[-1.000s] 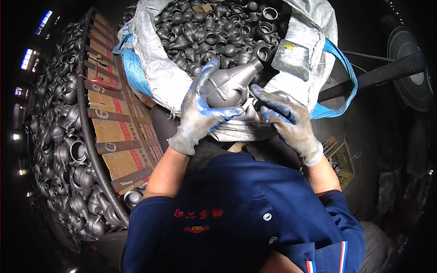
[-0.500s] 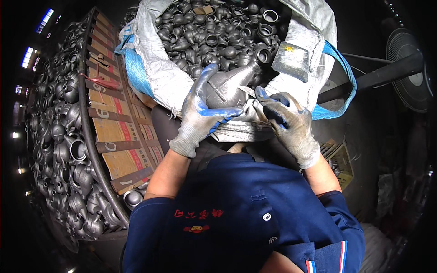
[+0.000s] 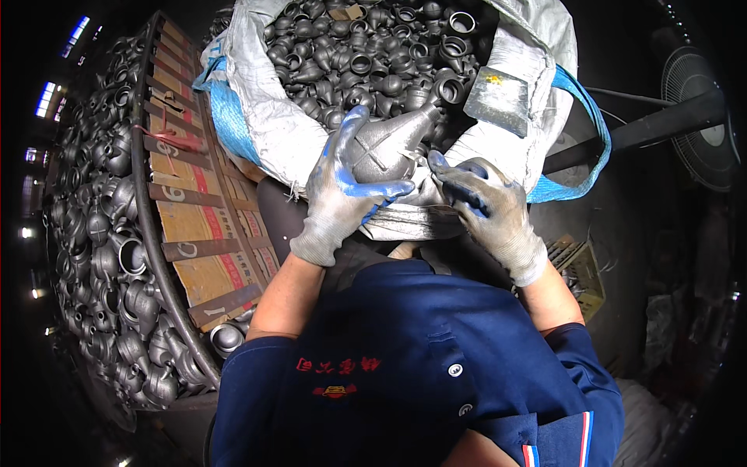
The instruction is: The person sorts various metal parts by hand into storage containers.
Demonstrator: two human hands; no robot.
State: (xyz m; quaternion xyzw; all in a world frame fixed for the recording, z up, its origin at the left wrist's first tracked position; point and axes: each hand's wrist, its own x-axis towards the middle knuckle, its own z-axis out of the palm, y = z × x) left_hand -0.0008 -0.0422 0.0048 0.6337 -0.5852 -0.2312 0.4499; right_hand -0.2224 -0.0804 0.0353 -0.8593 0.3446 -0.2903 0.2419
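A large grey metal casting (image 3: 385, 152), bulbous with a tapering neck, is tilted over the near rim of the white woven bulk bag (image 3: 299, 152). My left hand (image 3: 338, 183), in a white and blue coated glove, grips its left side, the thumb lying along the lower edge. Beside the casting's right lower side is my right hand (image 3: 482, 194), gloved alike, with fingers curled and the thumb pressed toward the index finger. Something small and pale shows at these fingertips, too little of it to name. Many smaller dark grey castings (image 3: 362, 64) fill the bag.
A worn flat plate (image 3: 498, 101) lies on the bag's right rim. Blue straps (image 3: 589, 117) loop from the bag. At left stands a metal-framed bin (image 3: 206, 253) full of castings. A fan (image 3: 700, 117) stands at right, and a crate (image 3: 582, 280) sits behind my right forearm.
The pale pointed thing at my right fingertips showed more clearly before; now less of it shows. My right hand has shifted slightly left, and the casting has turned a little in my left hand.
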